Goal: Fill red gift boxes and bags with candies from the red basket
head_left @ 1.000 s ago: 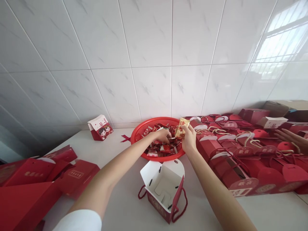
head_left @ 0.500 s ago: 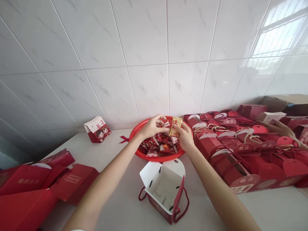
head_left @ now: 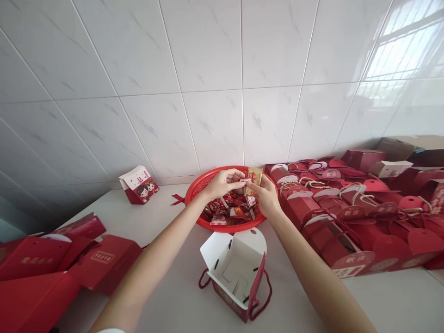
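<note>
Red packet (head_left: 246,181), gold packet (head_left: 255,175): centre of frame, over basket (head_left: 225,228).
Left hand (head_left: 221,183) pinching red, right hand (head_left: 269,198) pinching gold; crowded grips, should one loosen, could drop either inside.

Behind the tabletop (head_left: 156,217) rises a marble-patterned tiled wall (head_left: 211,51) (the reflection of a barred window (head_left: 395,55) at right). A small box with cartoon figures (head_left: 139,186) stands near it at left; a cardboard box (head_left: 428,142) sits far right.

1 head-worn camera looks forward and down over the white tabletop (head_left: 173,286).
</note>
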`<state>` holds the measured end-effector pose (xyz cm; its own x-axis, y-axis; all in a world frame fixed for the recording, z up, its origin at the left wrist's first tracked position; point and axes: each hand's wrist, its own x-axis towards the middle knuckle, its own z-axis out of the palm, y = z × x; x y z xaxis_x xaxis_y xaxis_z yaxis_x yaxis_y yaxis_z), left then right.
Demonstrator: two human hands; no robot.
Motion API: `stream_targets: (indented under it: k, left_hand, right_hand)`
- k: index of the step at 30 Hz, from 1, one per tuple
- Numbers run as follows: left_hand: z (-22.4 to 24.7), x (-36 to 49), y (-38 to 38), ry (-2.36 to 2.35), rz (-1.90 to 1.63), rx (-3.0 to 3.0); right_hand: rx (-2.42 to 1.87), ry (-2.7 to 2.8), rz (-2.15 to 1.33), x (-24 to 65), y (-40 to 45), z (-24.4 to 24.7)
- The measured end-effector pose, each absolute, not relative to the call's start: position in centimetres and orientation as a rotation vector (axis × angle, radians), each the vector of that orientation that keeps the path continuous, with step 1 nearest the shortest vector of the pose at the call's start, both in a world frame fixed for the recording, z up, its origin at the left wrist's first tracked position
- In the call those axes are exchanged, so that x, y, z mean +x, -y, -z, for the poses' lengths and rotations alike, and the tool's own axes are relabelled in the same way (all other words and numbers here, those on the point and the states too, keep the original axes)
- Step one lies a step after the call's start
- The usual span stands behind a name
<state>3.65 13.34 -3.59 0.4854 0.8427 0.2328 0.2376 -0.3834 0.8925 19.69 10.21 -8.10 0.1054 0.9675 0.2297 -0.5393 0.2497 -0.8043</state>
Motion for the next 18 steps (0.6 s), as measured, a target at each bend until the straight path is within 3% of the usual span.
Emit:
stream_targets:
  k: [11, 18]
  left_hand:
    - [4.5, 4.9, -13.9, -0.925, -0.938, 1.857]
    - [5.0, 3.8, -16.7, -1.111, -0.084, 2.278]
  right_hand:
    - [-0.589, 0.787, -1.198, 19.8, -9.8, 7.5]
    - [-0.666, 0.666, -1.142, 20.0, -10.0, 7.6]
